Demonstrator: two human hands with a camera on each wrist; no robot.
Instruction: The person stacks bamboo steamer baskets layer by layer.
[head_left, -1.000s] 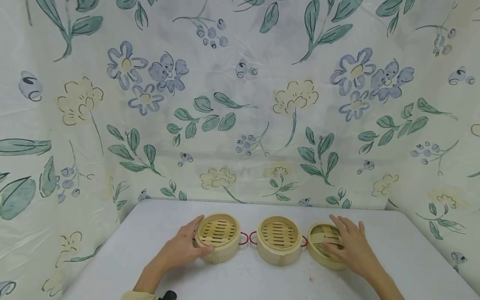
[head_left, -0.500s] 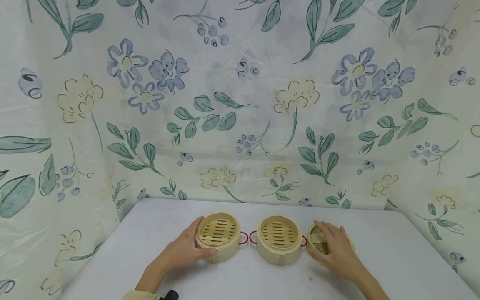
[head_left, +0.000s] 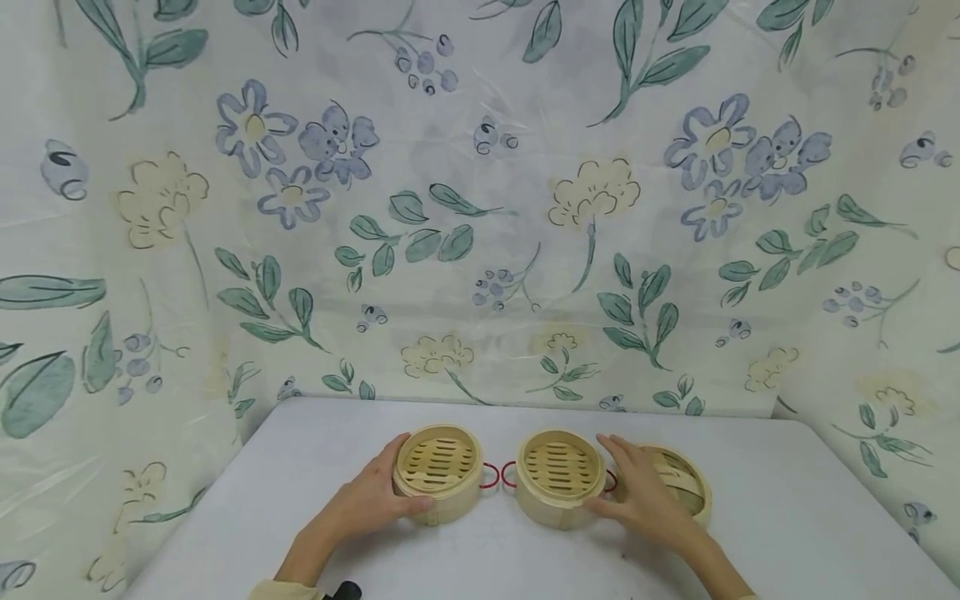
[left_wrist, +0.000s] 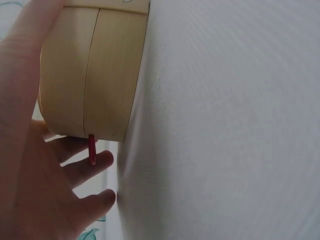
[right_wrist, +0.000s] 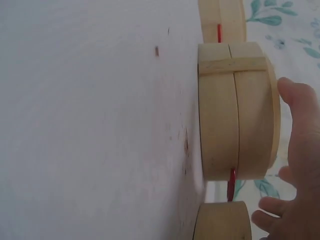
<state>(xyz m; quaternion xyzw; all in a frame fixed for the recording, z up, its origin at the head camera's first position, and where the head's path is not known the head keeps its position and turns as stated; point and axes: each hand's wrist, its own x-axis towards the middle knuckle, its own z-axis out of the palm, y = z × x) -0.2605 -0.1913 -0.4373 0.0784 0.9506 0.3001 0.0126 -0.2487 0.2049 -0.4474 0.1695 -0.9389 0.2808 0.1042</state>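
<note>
Three round bamboo pieces stand in a row in the head view. My left hand (head_left: 367,498) grips the left bamboo steamer (head_left: 455,503), thumb at the front and fingers round its left side. In the left wrist view, a red handle (left_wrist: 92,150) sticks out from this steamer (left_wrist: 95,70) between the fingers. My right hand (head_left: 647,490) is spread at the right side of the middle bamboo steamer (head_left: 553,510), holding nothing. Its thumb (right_wrist: 296,95) is close to that steamer's rim in the right wrist view. Behind the right hand, the woven steamer lid (head_left: 693,479) is partly hidden.
The white tabletop (head_left: 480,567) carries all three pieces. Red handles (head_left: 491,477) face each other between the left and middle steamers. A floral curtain (head_left: 517,275) hangs behind and at both sides. A small black object (head_left: 347,591) shows by the left sleeve.
My right hand has moved left from the woven lid to the right side of the middle steamer. The left hand keeps its grip in place.
</note>
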